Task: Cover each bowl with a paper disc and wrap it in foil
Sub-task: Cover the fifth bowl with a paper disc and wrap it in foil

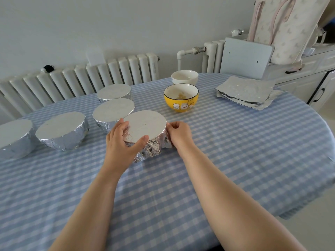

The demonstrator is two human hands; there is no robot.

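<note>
Near the middle of the checked tablecloth, both hands grip the foil-wrapped bowl, left hand cupping its near rim, right hand pinching crinkled foil, which looks thin and tear-prone over probably rigid, breakable ceramic, best held low around the sides.

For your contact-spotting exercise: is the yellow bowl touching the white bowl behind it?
Cannot tell. In the head view the yellow bowl overlaps the white bowl from this angle, hiding any gap or contact between them.

Checked table: bowls, foil sheets.
</note>
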